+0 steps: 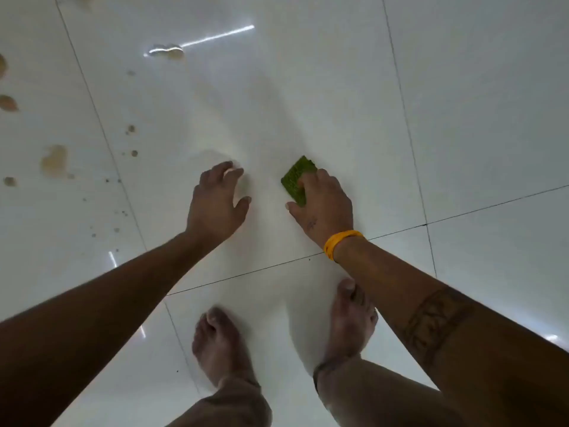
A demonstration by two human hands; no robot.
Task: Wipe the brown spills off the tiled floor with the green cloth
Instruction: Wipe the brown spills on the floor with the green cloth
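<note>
My right hand [323, 204] holds the folded green cloth [296, 178] against the white tiled floor [308, 103], fingers curled over its near edge. My left hand [217, 200] hovers or rests just left of it with fingers spread and loosely bent, holding nothing. Brown spills lie on the tiles to the left: a large blotch [54, 160], a patch [7, 103] near the left edge, small drops [131, 129], and a pale puddle [167, 51] farther away. A faint damp smear [215, 155] shows beyond my left fingers.
My two bare feet [220, 343] [351, 318] stand on the tile just below the hands. Dark grout lines [400, 232] cross the floor. Light streaks [221, 35] reflect off the glossy tiles. An orange band [341, 240] circles my right wrist.
</note>
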